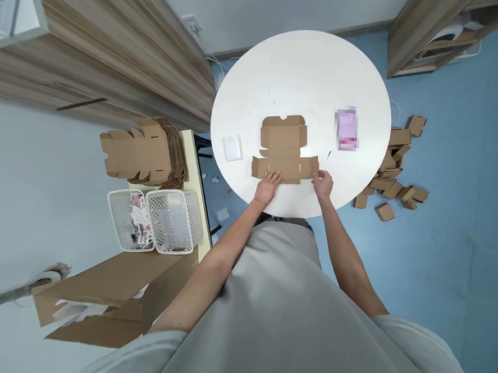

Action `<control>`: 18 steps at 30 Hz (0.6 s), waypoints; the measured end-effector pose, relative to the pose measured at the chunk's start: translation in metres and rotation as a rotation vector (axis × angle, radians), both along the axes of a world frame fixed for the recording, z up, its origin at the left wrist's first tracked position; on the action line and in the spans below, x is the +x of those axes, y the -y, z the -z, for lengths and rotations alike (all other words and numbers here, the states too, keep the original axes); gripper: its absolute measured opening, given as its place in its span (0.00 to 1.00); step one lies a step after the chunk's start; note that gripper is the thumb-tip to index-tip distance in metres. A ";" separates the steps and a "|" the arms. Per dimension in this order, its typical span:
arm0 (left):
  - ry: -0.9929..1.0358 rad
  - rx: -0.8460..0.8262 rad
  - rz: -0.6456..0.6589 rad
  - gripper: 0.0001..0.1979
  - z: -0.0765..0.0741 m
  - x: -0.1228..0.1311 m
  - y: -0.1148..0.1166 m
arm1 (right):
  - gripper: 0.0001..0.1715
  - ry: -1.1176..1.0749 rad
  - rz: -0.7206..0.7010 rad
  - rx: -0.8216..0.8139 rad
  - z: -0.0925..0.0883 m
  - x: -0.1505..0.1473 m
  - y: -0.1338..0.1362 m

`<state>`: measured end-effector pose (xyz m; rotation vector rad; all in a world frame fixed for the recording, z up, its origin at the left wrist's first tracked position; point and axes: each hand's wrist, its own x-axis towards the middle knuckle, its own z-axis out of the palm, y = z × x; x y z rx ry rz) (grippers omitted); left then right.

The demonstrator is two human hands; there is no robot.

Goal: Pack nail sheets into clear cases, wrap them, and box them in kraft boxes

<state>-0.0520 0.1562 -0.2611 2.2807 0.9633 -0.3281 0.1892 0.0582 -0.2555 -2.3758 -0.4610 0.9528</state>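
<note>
An unfolded brown cardboard box blank [283, 138] lies on the round white table [307, 66], close to its front edge. My left hand [267, 189] rests on the blank's lower left part, fingers spread over the cardboard. At the blank's lower right end, my right hand [323, 185] pinches the side flap between thumb and fingers. Left of the blank is a small white translucent packet [233, 148]. A pink and purple item [347, 129], pixelated in the picture, lies to the right.
Stacked flat cardboard blanks [144, 151] and two white baskets [171, 221] stand on a side table at left. Below them is a large open carton [112, 279]. Several folded small boxes [391, 172] lie piled on the blue floor at right.
</note>
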 end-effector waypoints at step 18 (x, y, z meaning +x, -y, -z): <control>0.016 -0.164 -0.447 0.37 0.008 -0.040 -0.011 | 0.55 -0.012 -0.563 0.181 0.032 -0.020 -0.112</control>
